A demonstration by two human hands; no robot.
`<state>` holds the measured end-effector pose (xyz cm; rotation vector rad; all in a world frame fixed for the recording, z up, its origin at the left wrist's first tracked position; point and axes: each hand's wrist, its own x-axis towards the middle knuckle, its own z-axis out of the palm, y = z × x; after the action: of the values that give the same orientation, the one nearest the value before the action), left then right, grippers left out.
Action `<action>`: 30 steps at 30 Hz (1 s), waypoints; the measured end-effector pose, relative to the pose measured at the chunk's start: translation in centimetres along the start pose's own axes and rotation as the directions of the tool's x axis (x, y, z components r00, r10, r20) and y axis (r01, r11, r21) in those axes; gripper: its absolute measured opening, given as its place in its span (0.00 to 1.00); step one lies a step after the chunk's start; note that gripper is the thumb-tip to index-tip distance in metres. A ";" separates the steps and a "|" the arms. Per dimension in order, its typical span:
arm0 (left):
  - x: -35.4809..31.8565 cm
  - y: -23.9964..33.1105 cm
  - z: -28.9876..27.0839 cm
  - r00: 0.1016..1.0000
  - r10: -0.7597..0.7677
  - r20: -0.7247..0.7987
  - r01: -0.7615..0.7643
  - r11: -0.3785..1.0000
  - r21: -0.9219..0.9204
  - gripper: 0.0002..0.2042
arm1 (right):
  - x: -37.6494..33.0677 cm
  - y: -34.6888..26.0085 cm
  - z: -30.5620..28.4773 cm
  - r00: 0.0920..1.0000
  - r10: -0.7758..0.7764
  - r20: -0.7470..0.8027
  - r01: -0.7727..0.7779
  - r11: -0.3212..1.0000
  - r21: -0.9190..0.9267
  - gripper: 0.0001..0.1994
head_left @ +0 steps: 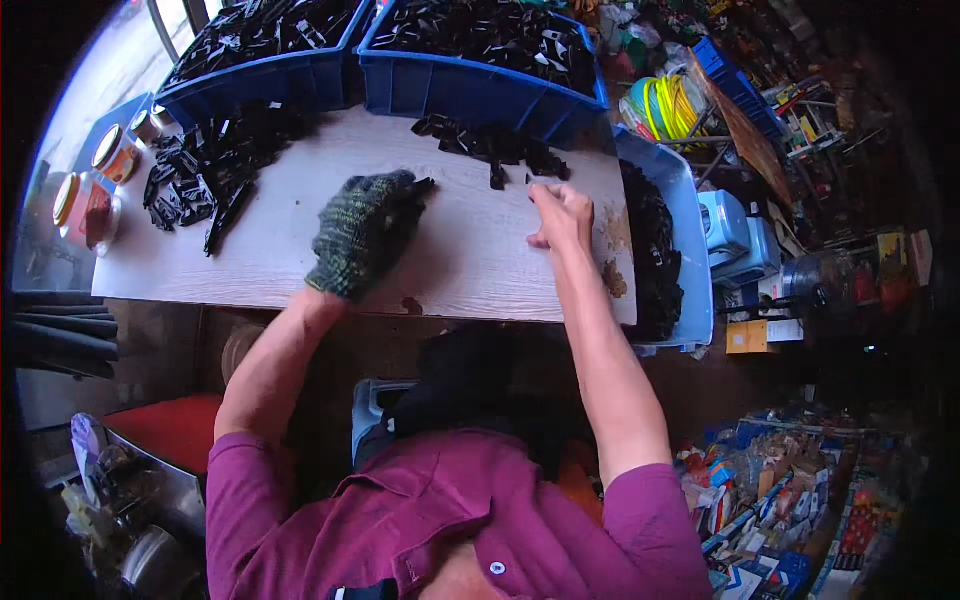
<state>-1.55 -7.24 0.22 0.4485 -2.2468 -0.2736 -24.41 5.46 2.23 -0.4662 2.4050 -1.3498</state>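
Note:
My left hand (364, 232), in a dark green knitted glove, is closed above the middle of the pale wood-grain table (470, 270). A small black plastic piece (425, 187) sticks out past its fingers; the glove hides the rest. Bare, my right hand (564, 214) is over the table's right part, thumb and forefinger apart with nothing visible between them. Just beyond its fingertips lies a loose row of black plastic pieces (490, 146). A larger heap of black plastic pieces (205, 165) spreads across the table's left side.
Two blue crates (480, 92) (255, 84) full of black pieces stand along the far edge. A light blue bin (695, 255) with black parts is at the table's right. Jars (115, 155) stand at the left edge. Beyond the bin are a yellow hose coil (672, 108) and clutter.

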 end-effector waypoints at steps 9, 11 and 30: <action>0.1 7.0 3.6 0.934 -0.238 0.266 0.294 0.935 -0.197 0.20 | -6.7 2.5 1.6 0.914 -0.271 0.301 0.113 0.884 0.453 0.10; -0.2 7.2 3.6 0.915 -0.272 0.297 0.322 0.938 -0.131 0.15 | -7.3 1.5 1.6 0.921 -0.233 0.312 0.083 0.900 0.428 0.11; 0.6 1.1 -0.1 0.923 -0.334 0.188 0.213 0.855 0.473 0.11 | -9.3 1.6 2.4 0.946 -0.153 0.285 -0.077 0.750 0.657 0.16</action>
<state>-2.16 -6.45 1.08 1.0420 -2.5059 0.0495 -15.28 8.55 0.91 -0.4821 1.5093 -1.8547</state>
